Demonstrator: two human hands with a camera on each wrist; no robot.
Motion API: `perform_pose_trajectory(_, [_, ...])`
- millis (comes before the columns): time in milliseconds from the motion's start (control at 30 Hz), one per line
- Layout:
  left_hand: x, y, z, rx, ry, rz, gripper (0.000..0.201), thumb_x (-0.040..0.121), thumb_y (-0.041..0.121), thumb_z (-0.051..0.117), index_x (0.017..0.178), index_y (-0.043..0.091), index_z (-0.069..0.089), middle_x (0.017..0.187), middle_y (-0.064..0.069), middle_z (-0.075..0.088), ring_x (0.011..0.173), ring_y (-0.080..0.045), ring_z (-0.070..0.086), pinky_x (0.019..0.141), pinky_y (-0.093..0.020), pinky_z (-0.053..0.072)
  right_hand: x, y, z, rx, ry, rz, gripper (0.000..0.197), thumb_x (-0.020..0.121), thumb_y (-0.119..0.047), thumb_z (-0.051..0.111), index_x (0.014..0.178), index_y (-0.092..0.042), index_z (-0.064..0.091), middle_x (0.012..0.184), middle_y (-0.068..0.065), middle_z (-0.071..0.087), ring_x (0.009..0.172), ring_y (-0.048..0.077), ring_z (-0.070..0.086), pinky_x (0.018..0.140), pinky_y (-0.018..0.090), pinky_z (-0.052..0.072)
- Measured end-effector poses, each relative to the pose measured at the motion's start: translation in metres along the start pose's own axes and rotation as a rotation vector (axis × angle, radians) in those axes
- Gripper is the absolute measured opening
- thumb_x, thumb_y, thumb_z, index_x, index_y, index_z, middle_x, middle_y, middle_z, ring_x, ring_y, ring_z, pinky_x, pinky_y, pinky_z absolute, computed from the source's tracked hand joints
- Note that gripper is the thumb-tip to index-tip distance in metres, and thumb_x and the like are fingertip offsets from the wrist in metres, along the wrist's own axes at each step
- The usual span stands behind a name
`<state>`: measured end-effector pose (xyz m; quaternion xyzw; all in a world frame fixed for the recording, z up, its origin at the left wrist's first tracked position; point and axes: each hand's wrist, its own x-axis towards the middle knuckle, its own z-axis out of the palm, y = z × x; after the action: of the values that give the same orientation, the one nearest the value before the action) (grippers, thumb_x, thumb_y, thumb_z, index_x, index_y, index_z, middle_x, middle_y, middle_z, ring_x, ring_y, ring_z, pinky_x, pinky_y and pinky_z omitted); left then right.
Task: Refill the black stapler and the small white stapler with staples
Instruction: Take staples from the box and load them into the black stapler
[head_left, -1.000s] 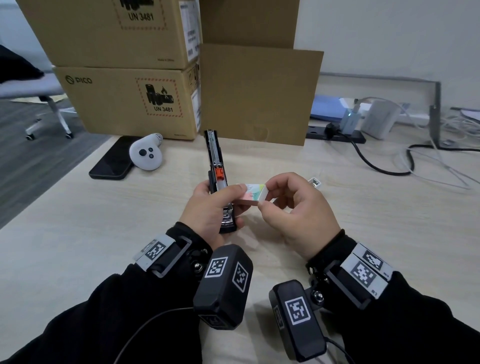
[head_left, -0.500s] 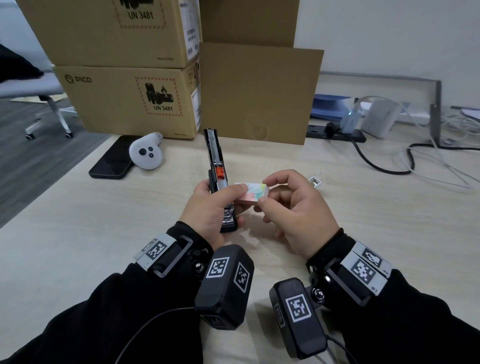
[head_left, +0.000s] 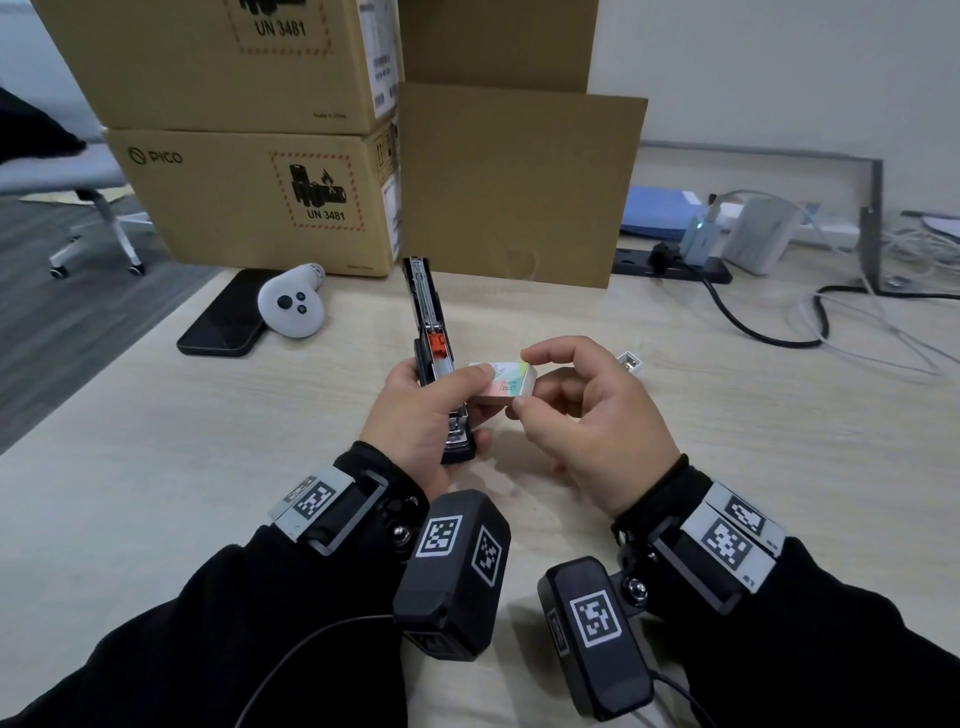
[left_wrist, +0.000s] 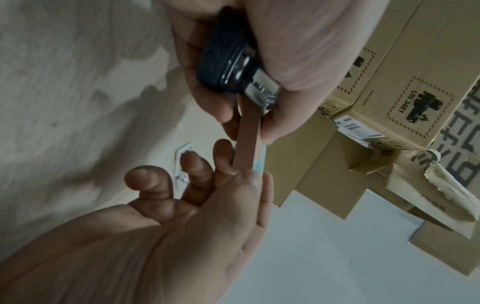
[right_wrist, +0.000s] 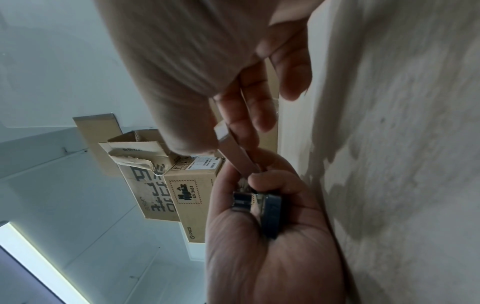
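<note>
Above the middle of the desk (head_left: 156, 467) I hold the black stapler (head_left: 434, 358) in my left hand (head_left: 421, 415), fingers wrapped round its base, its top swung open toward the far edge and the cardboard boxes (head_left: 249, 197). My left thumb also pins one end of the small staple box (head_left: 501, 384), while my right hand (head_left: 587, 415) pinches the other end between thumb and forefinger. Just beyond my right hand lies the small white stapler (head_left: 630, 361). A phone (head_left: 223, 317) and a white controller (head_left: 292, 306) sit toward the far left edge.
</note>
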<state>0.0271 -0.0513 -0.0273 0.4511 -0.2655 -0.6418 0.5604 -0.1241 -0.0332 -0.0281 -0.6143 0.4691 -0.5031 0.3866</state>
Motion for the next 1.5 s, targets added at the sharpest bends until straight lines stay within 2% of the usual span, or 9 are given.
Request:
perform_pose_trajectory(167, [-0.0003, 0.0001, 0.0004, -0.010, 0.006, -0.001, 0.037, 0.085, 0.006, 0.073, 0.115, 0.010, 0.052, 0.085, -0.011, 0.073, 0.059, -0.017, 0.072, 0.040, -0.024, 0.045, 0.0003, 0.0001, -0.0018, -0.065, 0.010, -0.002, 0.024, 0.082, -0.015, 0.069, 0.101, -0.029, 0.064, 0.073, 0.004, 0.074, 0.057, 0.010, 0.055, 0.056, 0.027, 0.045])
perform_pose_trajectory(333, [-0.0002, 0.0010, 0.0008, 0.006, 0.003, -0.015, 0.039, 0.085, 0.007, 0.073, 0.117, 0.010, 0.051, 0.085, -0.010, 0.073, 0.060, -0.015, 0.073, 0.040, -0.023, 0.045, 0.0000, 0.0004, -0.0028, -0.101, 0.024, -0.003, 0.022, 0.084, -0.010, 0.066, 0.097, -0.027, 0.062, 0.076, 0.012, 0.073, 0.071, 0.036, 0.066, 0.058, 0.038, 0.052])
perform_pose_trajectory(500, [-0.0005, 0.0026, 0.0008, 0.026, -0.012, -0.044, 0.040, 0.085, 0.010, 0.074, 0.117, 0.012, 0.051, 0.085, -0.009, 0.075, 0.061, -0.014, 0.073, 0.040, -0.023, 0.045, -0.0001, -0.0012, -0.0036, -0.151, 0.034, -0.009, 0.021, 0.081, -0.013, 0.062, 0.097, -0.028, 0.061, 0.072, 0.012, 0.073, 0.075, 0.039, 0.067, 0.065, 0.052, 0.057])
perform_pose_trajectory(600, [-0.0009, 0.0040, 0.0004, 0.016, -0.019, -0.063, 0.043, 0.084, 0.010, 0.075, 0.120, 0.012, 0.052, 0.081, -0.008, 0.077, 0.063, -0.015, 0.074, 0.041, -0.022, 0.045, 0.0002, -0.0024, -0.0040, -0.152, 0.024, -0.003, 0.022, 0.079, -0.017, 0.058, 0.096, -0.030, 0.060, 0.073, 0.009, 0.074, 0.075, 0.035, 0.070, 0.065, 0.050, 0.059])
perform_pose_trajectory(767, [-0.0013, 0.0041, -0.0005, 0.009, -0.022, -0.083, 0.041, 0.084, 0.008, 0.075, 0.116, 0.013, 0.050, 0.086, -0.012, 0.076, 0.065, -0.017, 0.073, 0.040, -0.022, 0.045, 0.0006, -0.0044, -0.0059, -0.104, 0.000, 0.035, 0.031, 0.085, -0.002, 0.054, 0.097, -0.030, 0.060, 0.074, 0.009, 0.074, 0.067, 0.018, 0.073, 0.052, 0.037, 0.057])
perform_pose_trajectory(966, [-0.0006, 0.0043, -0.0008, 0.029, -0.040, -0.081, 0.036, 0.085, 0.007, 0.073, 0.113, 0.012, 0.050, 0.075, -0.009, 0.077, 0.061, -0.016, 0.072, 0.040, -0.023, 0.045, -0.0004, -0.0066, -0.0026, -0.062, -0.015, 0.047, 0.027, 0.076, -0.018, 0.056, 0.096, -0.036, 0.061, 0.080, 0.008, 0.074, 0.073, 0.044, 0.065, 0.045, 0.039, 0.056])
perform_pose_trajectory(1100, [-0.0014, 0.0047, -0.0009, 0.036, -0.045, -0.082, 0.036, 0.085, 0.008, 0.073, 0.113, 0.013, 0.050, 0.076, -0.008, 0.078, 0.062, -0.016, 0.074, 0.040, -0.023, 0.045, -0.0014, -0.0075, -0.0042, -0.069, 0.017, 0.038, 0.027, 0.079, -0.014, 0.058, 0.098, -0.033, 0.064, 0.082, 0.010, 0.074, 0.071, 0.038, 0.068, 0.045, 0.036, 0.055])
perform_pose_trajectory(1266, [-0.0022, 0.0045, -0.0008, 0.038, -0.040, -0.083, 0.038, 0.084, 0.009, 0.074, 0.115, 0.012, 0.051, 0.085, -0.010, 0.077, 0.064, -0.016, 0.074, 0.042, -0.024, 0.047, 0.0004, -0.0066, -0.0057, -0.064, 0.021, 0.073, 0.034, 0.087, 0.000, 0.053, 0.103, -0.027, 0.066, 0.081, 0.016, 0.072, 0.063, 0.012, 0.072, 0.046, 0.032, 0.053])
perform_pose_trajectory(1500, [-0.0004, 0.0035, -0.0009, 0.021, -0.031, -0.061, 0.032, 0.085, 0.008, 0.074, 0.107, 0.013, 0.051, 0.073, -0.006, 0.077, 0.063, -0.016, 0.074, 0.042, -0.024, 0.047, 0.0012, -0.0051, -0.0056, -0.033, 0.039, 0.096, 0.023, 0.093, -0.009, 0.056, 0.100, -0.026, 0.069, 0.077, -0.004, 0.078, 0.064, 0.013, 0.072, 0.047, 0.031, 0.053])
